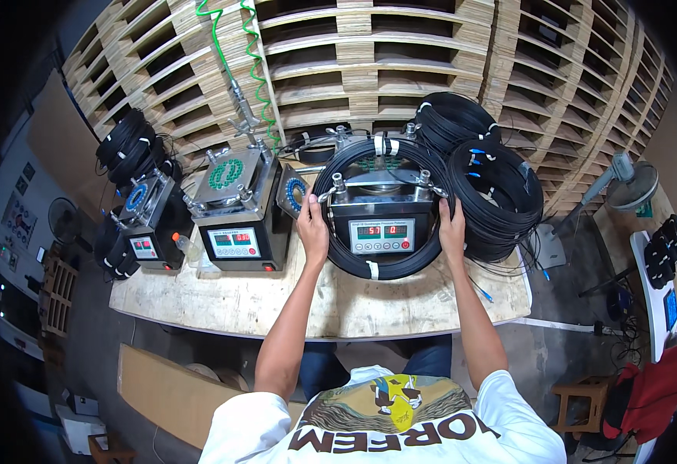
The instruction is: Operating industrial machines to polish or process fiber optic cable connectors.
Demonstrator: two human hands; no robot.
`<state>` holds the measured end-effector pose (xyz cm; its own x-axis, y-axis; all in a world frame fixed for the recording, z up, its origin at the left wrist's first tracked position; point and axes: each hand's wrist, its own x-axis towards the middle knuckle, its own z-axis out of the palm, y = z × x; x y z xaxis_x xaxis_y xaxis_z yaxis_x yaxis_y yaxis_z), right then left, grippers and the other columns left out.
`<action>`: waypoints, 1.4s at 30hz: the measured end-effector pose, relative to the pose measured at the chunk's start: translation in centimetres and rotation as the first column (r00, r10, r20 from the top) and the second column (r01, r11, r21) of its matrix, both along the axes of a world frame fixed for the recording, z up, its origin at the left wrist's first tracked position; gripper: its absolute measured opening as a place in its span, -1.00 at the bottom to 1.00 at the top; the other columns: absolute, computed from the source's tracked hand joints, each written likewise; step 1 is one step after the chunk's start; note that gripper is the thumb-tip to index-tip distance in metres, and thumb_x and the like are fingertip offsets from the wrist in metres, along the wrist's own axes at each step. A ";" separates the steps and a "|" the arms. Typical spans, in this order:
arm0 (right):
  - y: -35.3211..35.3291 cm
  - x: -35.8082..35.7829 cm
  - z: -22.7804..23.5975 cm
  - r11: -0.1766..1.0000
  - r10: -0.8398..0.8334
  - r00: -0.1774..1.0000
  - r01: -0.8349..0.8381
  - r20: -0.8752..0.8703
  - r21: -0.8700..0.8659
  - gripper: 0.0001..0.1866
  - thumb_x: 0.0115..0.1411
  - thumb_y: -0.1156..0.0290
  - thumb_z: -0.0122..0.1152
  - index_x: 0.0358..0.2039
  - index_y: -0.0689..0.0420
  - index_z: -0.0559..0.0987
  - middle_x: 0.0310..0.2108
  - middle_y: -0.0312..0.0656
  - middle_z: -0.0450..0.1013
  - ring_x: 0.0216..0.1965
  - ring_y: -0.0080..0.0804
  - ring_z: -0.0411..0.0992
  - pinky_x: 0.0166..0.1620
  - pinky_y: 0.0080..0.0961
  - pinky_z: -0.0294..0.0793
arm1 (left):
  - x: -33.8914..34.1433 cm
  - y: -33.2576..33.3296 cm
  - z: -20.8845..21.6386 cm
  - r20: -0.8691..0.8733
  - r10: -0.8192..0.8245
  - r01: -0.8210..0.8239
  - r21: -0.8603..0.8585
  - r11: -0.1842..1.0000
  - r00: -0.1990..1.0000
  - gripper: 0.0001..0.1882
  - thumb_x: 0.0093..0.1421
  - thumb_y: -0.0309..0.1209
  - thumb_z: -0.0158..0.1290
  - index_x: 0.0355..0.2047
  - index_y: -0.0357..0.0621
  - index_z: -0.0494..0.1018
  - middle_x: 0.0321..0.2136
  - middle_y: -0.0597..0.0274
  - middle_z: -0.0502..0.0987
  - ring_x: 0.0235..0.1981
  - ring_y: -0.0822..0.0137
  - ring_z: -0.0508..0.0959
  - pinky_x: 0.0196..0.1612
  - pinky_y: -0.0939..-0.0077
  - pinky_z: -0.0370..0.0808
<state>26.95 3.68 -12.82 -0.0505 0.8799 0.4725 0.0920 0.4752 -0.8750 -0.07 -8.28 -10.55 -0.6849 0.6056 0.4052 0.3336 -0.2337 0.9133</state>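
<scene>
A large coil of black cable (354,265), bound with white ties, lies looped around a metal machine (381,224) with a red and green number display on its front. My left hand (312,229) grips the coil's left side. My right hand (452,229) grips its right side. Both hands rest at the level of the machine's front panel. The coil's lower arc hangs in front of the machine, on the wooden tabletop (276,298).
A stack of black cable coils (485,182) with blue connectors stands right of the machine. Two more metal machines (238,213) (149,224) stand to the left. More coils (128,147) sit at far left. Wooden pallets (400,62) rise behind the table. A fan (630,185) stands at right.
</scene>
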 end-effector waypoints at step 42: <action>0.2 0.0 12.1 0.948 -0.014 0.963 -0.074 0.271 0.310 -0.81 0.17 0.52 0.28 -0.19 0.24 0.66 -0.10 -0.04 0.41 -0.21 -0.18 0.49 -0.08 -0.38 0.48 | -11.1 6.6 5.9 0.665 -0.624 0.191 0.607 0.772 0.410 -0.71 0.34 -0.58 0.02 0.03 -0.29 0.28 -0.16 -0.18 0.59 -0.16 -0.02 0.67 0.01 0.15 0.68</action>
<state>26.90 3.91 -0.76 -0.2368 0.6839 0.6900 0.2817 0.7281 -0.6250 -11.14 -1.65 -4.67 -0.5265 0.8455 0.0885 -0.7224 -0.4998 0.4779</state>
